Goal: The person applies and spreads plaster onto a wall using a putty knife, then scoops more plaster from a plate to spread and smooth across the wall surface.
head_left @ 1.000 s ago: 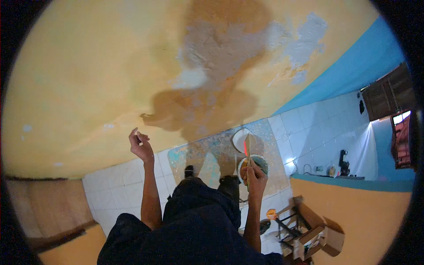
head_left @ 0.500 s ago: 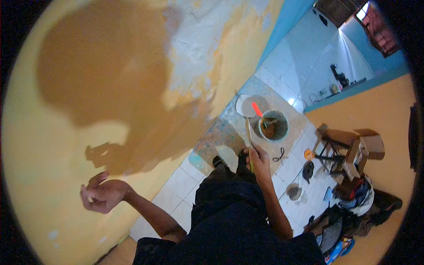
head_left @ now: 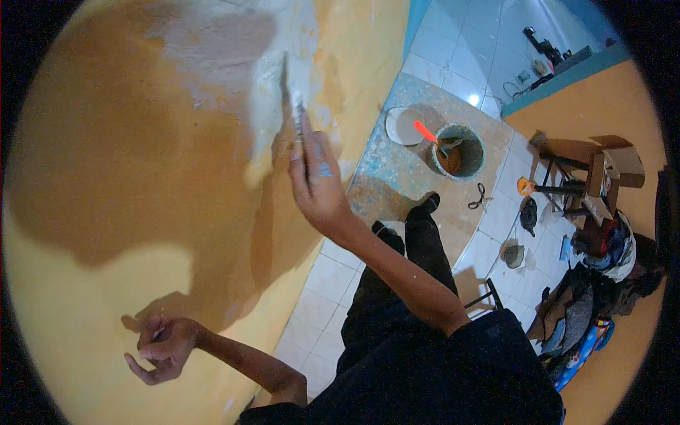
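Up against the yellow wall (head_left: 106,290), the right hand (head_left: 322,188) pinches a thin flat scraper (head_left: 298,117) between thumb and fingers, its far end over a pale patch of paste (head_left: 266,99). The scraper shows nearly edge-on, so how firmly it meets the surface cannot be told. Lower down, the left hand (head_left: 163,347) holds nothing that shows; its fingers are curled and loosely spread close beside the wall, though whether they touch it is unclear.

On the floor, a stained board (head_left: 372,170) carries a bucket (head_left: 477,152) with an orange-red handle (head_left: 424,131) at its rim, a white round dish (head_left: 401,126) and a pair of scissors (head_left: 477,198).

Too steep a tilt or uneven pressure could let the scraper's edge score the paste or leave ridges. A slack pinch might let the tool twist, and an overloaded blade could drop paste onto the board. If the left hand brushed a wet spot, it would smear it. Both feet (head_left: 427,203) stand near the bucket and scissors, so a careless step sideways could knock the bucket over or land on the scissors.
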Tool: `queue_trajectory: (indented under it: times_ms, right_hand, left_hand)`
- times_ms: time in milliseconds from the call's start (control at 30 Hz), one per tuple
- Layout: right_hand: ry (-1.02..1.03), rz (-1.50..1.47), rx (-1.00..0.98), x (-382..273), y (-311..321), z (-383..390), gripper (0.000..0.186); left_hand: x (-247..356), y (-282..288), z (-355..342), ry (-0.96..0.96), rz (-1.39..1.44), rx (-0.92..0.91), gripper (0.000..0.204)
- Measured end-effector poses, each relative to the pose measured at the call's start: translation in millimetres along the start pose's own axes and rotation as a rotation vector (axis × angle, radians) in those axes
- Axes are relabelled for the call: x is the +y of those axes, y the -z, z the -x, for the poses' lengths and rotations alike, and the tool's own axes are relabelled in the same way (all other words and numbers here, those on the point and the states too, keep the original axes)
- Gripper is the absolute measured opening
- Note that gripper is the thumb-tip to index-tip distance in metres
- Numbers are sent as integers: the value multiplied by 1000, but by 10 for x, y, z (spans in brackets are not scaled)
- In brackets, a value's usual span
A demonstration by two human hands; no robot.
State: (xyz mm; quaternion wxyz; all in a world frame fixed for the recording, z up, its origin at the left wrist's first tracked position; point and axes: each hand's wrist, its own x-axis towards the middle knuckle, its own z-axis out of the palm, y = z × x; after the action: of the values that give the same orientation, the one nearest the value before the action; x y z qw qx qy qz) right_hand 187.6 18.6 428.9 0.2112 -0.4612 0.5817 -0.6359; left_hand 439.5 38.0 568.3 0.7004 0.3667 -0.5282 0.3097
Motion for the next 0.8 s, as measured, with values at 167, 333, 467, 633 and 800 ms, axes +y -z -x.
queue_trajectory:
  times_ms: [167, 333, 467, 633, 800]
  right_hand:
    - [41, -17, 38, -123, -295, 225, 66]
    - [-154, -159, -151, -474, -101, 512, 70]
    - [-125, -89, -16, -184, -7, 217, 69]
    - [-189, -69, 7, -95, -53, 72, 69]
    - [-424, -307, -268, -525, 69, 415, 66]
  left_hand:
    - [35, -6, -19, -99, -76, 8, 38]
    - [47, -45, -39, -55, -90, 69, 30]
    - [98, -58, -23, -78, -142, -3, 33]
    - [186, -208, -28, -130, -5, -98, 40]
    - [296, -251, -12, -3, -183, -91, 34]
